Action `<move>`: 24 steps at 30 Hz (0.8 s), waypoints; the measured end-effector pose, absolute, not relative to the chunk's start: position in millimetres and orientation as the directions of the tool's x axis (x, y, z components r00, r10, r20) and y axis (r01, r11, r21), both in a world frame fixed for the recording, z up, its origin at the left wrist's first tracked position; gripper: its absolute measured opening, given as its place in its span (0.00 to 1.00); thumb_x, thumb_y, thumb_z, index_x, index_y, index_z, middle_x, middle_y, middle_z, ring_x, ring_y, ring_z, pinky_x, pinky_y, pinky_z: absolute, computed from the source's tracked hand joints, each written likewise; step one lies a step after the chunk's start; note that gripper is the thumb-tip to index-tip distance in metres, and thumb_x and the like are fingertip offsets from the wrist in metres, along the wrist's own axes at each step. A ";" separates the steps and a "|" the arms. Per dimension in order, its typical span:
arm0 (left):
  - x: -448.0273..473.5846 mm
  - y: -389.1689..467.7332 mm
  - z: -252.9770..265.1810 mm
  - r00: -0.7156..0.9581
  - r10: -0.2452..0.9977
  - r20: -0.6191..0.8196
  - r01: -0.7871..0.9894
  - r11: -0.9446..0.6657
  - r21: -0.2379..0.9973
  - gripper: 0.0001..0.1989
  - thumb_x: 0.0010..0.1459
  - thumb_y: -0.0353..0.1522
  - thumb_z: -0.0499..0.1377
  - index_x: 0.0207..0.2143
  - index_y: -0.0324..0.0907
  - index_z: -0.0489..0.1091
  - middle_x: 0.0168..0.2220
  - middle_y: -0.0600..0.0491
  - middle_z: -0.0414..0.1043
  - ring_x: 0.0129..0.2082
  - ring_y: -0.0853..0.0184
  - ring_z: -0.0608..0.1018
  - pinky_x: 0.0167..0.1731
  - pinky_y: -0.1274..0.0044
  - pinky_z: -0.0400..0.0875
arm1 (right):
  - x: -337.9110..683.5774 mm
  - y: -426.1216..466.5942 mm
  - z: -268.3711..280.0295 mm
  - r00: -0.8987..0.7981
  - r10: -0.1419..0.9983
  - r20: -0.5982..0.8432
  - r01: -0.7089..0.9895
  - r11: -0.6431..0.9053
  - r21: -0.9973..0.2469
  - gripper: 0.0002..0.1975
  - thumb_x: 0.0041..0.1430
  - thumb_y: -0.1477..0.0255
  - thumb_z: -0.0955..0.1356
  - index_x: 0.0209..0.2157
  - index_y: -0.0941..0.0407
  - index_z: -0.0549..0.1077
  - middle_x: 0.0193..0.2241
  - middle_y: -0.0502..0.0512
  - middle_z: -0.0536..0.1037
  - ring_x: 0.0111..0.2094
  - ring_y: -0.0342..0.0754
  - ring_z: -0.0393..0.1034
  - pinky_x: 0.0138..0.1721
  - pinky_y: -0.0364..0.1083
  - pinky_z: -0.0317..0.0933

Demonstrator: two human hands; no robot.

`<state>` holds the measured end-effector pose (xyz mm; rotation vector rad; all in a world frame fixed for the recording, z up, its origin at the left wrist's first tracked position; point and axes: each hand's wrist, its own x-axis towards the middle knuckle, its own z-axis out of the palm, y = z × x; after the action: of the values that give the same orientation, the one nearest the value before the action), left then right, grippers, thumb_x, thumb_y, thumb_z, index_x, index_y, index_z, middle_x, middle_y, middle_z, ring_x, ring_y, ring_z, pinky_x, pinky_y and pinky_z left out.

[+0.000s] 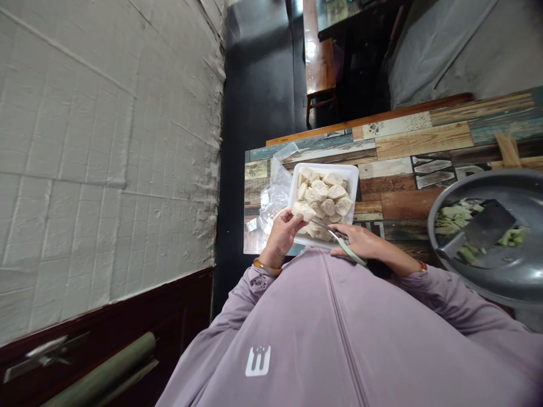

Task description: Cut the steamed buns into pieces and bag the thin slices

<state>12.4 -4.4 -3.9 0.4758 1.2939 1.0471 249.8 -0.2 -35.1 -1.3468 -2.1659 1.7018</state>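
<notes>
A white tray (354, 192) holds a heap of thick, pale, round-cut pieces (326, 191) of a doughy-looking food. My left hand (280, 234), at the tray's near left corner, pinches one pale food piece (304, 211) between thumb and fingers. In my right hand (358, 242) is a pair of scissors (344, 243) with light green handles. Its blades point left over the tray's near edge, close to the piece in my left hand. Whether the blades touch that piece I cannot tell.
Crumpled clear plastic bags (274, 198) lie left of the tray on the wood-patterned table (399, 169). At right a large metal basin (509, 271) contains chopped greens and a cleaver (487, 226). Thin dry sticks (508, 150) lie behind it. Beyond the table stands a wooden bench (320, 68).
</notes>
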 end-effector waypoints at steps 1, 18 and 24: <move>13.4 -4.6 -2.9 -0.069 0.838 -0.541 -0.345 0.489 0.801 0.19 0.43 0.37 0.73 0.33 0.40 0.70 0.34 0.55 0.73 0.35 0.71 0.77 0.43 0.74 0.74 | 248.8 1.1 -34.6 -0.617 0.655 -0.436 0.575 -0.003 -0.818 0.38 0.49 0.59 0.75 0.61 0.55 0.69 0.52 0.62 0.78 0.50 0.60 0.74 0.50 0.52 0.67; 11.4 -7.9 0.2 -0.014 0.797 -0.604 -0.291 0.575 0.765 0.21 0.45 0.42 0.73 0.32 0.38 0.71 0.30 0.52 0.75 0.32 0.68 0.79 0.40 0.73 0.75 | 246.5 6.8 -43.8 -0.612 0.666 -0.425 0.531 -0.052 -0.846 0.27 0.54 0.59 0.72 0.55 0.53 0.77 0.47 0.56 0.82 0.47 0.58 0.76 0.48 0.50 0.67; 12.1 -6.9 -6.3 -0.010 0.793 -0.610 -0.287 0.582 0.761 0.21 0.45 0.43 0.73 0.32 0.39 0.70 0.29 0.53 0.75 0.29 0.69 0.78 0.38 0.73 0.74 | 245.1 0.4 -41.9 -0.623 0.671 -0.402 0.499 -0.054 -0.865 0.23 0.57 0.57 0.69 0.51 0.54 0.79 0.41 0.54 0.84 0.43 0.58 0.77 0.43 0.49 0.67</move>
<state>12.1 -6.9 -6.3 0.4870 1.3195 0.9085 245.1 0.4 -41.9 -1.2845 -2.0539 1.7615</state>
